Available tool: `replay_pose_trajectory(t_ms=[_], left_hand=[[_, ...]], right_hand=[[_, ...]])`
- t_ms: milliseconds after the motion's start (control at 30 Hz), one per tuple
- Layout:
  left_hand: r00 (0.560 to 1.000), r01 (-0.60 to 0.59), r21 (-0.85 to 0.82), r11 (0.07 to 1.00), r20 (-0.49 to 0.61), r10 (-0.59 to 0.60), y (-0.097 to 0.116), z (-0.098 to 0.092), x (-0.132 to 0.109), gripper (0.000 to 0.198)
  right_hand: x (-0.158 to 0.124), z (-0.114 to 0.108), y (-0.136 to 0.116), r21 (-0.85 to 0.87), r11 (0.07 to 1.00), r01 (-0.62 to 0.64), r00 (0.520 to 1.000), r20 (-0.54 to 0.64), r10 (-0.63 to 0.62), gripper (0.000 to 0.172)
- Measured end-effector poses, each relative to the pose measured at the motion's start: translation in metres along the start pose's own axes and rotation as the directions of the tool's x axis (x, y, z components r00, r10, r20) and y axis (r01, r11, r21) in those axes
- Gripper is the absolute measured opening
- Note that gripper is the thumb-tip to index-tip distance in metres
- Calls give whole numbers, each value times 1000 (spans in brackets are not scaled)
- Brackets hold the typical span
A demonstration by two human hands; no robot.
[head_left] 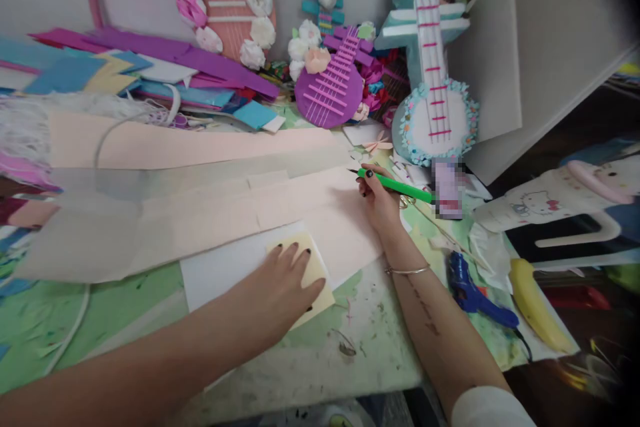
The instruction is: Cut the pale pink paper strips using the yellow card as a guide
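Observation:
My right hand [377, 200] grips a bright green pen-shaped craft knife or pen [400, 185]; its thin dark tip points left above the pale pink sheet [310, 197]. Fingers spread, my left hand [290, 273] lies flat on a small pale yellow sheet [323, 303]. Beneath that sheet lies a white sheet [210, 273], which reaches under the pink one. A second long pink strip [190, 147] stretches along the far side of the table. The large pink sheet has a narrow slit or cut line near its middle.
Decorated model instruments stand at the back: a purple one [330, 97] and a pale blue one [435, 110]. Foam strips [190, 57] are piled at the far left. A blue glue gun [475, 297], a banana [537, 307] and a handled cup [545, 197] are at right.

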State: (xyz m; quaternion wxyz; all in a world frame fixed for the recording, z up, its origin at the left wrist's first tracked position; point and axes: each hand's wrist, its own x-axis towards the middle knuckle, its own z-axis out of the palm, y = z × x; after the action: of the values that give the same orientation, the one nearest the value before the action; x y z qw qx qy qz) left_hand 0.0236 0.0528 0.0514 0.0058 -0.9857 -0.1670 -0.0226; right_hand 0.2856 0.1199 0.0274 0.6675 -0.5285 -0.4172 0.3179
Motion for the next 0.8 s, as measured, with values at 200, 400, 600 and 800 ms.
replay_pose_trajectory(t_ms=[200,400,600,800], left_hand=[[996,25,45,999,-88,-21,-13,-6,-26,23],[943,-125,100,987,-296,149,13,8,36,40],[981,-172,-54,984,-100,166,17,36,61,82],[975,-217,-193,957,-82,204,5,44,53,87]], right_hand=[[-12,-11,-24,-61,998,6,998,57,-3,40],[-19,-28,-13,-366,916,168,983,-10,-184,29],[-30,-38,-1,-701,686,194,976,208,-63,38],[-25,-36,7,-770,510,383,913,401,-80,37]])
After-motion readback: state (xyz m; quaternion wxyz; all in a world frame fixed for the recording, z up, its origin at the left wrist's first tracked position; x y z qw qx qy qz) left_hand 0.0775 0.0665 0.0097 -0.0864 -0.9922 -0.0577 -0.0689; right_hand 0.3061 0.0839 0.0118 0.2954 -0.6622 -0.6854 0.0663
